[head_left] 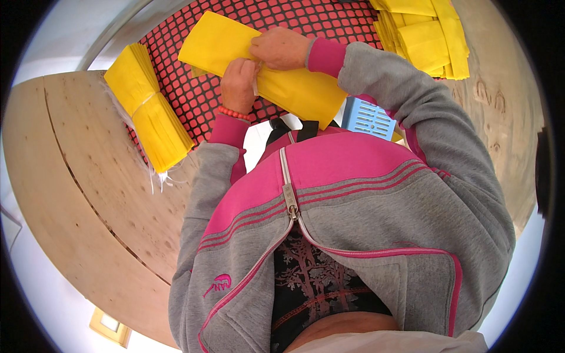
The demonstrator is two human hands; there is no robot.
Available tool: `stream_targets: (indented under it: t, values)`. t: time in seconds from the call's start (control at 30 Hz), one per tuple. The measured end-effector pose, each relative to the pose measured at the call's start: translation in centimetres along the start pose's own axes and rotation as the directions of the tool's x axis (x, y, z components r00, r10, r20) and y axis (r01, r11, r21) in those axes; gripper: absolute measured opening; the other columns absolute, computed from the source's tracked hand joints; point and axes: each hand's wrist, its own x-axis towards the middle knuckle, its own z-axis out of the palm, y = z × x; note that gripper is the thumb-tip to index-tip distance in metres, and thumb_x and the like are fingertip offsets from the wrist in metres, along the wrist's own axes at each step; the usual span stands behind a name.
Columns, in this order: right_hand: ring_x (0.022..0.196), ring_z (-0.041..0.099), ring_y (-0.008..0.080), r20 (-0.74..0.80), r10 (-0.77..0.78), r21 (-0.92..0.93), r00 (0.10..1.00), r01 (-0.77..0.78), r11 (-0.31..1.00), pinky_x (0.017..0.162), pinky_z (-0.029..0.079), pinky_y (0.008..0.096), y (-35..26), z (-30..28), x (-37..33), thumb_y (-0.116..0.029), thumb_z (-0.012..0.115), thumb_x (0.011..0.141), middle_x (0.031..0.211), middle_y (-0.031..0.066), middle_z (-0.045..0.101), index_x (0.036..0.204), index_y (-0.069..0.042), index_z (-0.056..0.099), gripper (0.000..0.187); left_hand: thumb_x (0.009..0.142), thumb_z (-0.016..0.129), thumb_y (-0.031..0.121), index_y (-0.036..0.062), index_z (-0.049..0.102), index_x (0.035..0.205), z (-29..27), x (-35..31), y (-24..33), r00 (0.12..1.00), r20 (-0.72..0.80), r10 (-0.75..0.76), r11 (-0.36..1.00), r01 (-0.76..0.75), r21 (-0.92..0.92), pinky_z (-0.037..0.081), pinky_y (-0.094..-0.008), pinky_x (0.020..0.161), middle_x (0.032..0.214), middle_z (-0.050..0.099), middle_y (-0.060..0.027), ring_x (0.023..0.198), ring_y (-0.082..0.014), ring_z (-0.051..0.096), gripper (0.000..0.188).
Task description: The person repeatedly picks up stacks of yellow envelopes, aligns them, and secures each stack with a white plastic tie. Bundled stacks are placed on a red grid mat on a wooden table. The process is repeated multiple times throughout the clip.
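A bundle of folded yellow fabric-like sheets (300, 97) lies slantwise across the red and black patterned cover. Both my hands meet at its middle, fingers curled in. My left hand (238, 87), below a red bead bracelet, grips the near edge; a bit of white, perhaps string, shows beside its fingers. My right hand (281, 48) is closed on the upper side, its fingertips mostly hidden. To the left rests a second yellow bundle (144, 109), bound round its middle with thin white string.
More yellow bundles (421, 41) are piled at the far right. A light blue plastic basket (369, 119) sits below the table edge, near my right forearm. The wooden table (118, 170) curves round on the left, with loose white strings by the tied bundle.
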Motion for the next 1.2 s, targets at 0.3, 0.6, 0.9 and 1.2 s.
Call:
stream_targets:
  t: [0.3,0.6,0.9,1.2]
  values:
    - [0.084,0.066,0.0266,-0.151,0.473,0.534,0.868,-0.331,0.778,0.072,0.052,0.0387,3.3,0.1,-3.4,-0.037,0.065,0.082,0.088,0.0114,0.065,0.094,-0.003,0.063,0.036,0.087,0.067,0.025,0.0038,0.059,0.092,-2.7,-4.4,0.7,0.525,0.199,-0.828,0.380,0.784,-0.490,0.048,-0.0315,0.070,0.088,0.063,-0.0064,0.085,-0.0180,0.062,0.023]
    - [0.092,0.066,0.0241,-0.014,0.617,0.592,0.787,-0.491,0.639,0.081,0.051,0.0337,-0.2,2.0,-5.4,-0.045,0.061,0.087,0.102,0.0148,0.067,0.111,0.000,0.062,0.051,0.094,0.055,0.039,0.0073,0.049,0.128,-0.9,-4.5,2.2,0.326,0.804,-0.497,-0.599,0.541,-0.590,0.042,-0.0359,0.098,0.120,0.055,-0.0064,0.111,-0.0196,0.052,0.047]
    - [0.098,0.064,0.0210,0.364,0.129,0.608,0.922,-0.131,-0.783,0.083,0.052,0.0343,1.7,3.7,-4.9,-0.041,0.047,0.098,0.119,0.0109,0.063,0.131,-0.009,0.051,0.047,0.081,0.070,0.016,-0.0011,0.058,0.120,-4.7,3.2,6.5,0.924,0.013,-0.383,0.830,0.350,-0.434,0.049,-0.0305,0.077,0.096,0.060,-0.0096,0.085,-0.0197,0.060,0.044]
    - [0.107,0.059,0.0182,0.560,0.160,0.417,0.813,-0.110,-0.902,0.090,0.049,0.0327,0.8,6.0,-7.8,-0.041,0.039,0.101,0.130,0.0074,0.056,0.132,-0.011,0.047,0.044,0.081,0.067,0.016,0.0019,0.061,0.110,-1.6,0.9,5.8,0.962,0.100,-0.256,0.958,0.266,-0.108,0.048,-0.0385,0.083,0.103,0.061,-0.0146,0.097,-0.0322,0.058,0.033]
